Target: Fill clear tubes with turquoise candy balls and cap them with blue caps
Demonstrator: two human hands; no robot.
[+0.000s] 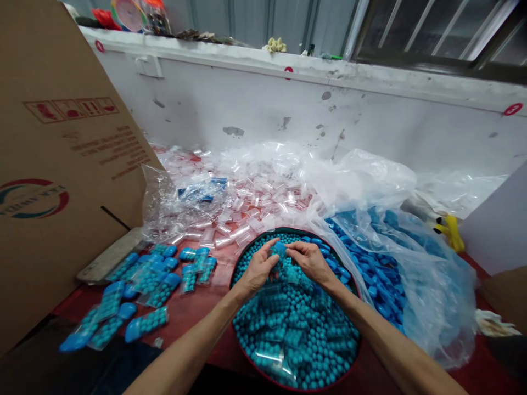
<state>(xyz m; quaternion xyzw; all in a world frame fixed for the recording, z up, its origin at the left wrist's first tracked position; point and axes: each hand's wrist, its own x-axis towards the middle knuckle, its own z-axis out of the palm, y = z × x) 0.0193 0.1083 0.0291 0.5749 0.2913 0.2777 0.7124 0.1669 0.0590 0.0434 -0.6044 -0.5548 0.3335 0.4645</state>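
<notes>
Left hand: I see the left hand (260,269) partly closed, thumb and forefinger curved around a small blue piece (279,249) and pinching its left side.
Right hand: I have the right hand (310,262) nearly closed, thumb and fingertips drawn together in a pinch at the piece's right edge.
Blue piece: between both hands' fingertips, above the tub (288,230); blur hides its finer shape from me.
Beads: round turquoise beads (321,351) fill much of the tub below both hands.
Filled packs: clear, blue-capped packs of beads (150,280) lie left of the left hand.
Loose caps: glossy blue caps (381,274), partly under clear plastic (436,312), right of the right hand.
Clear tubes: a wide scatter of clear tubes (247,227) beyond both hands.
</notes>
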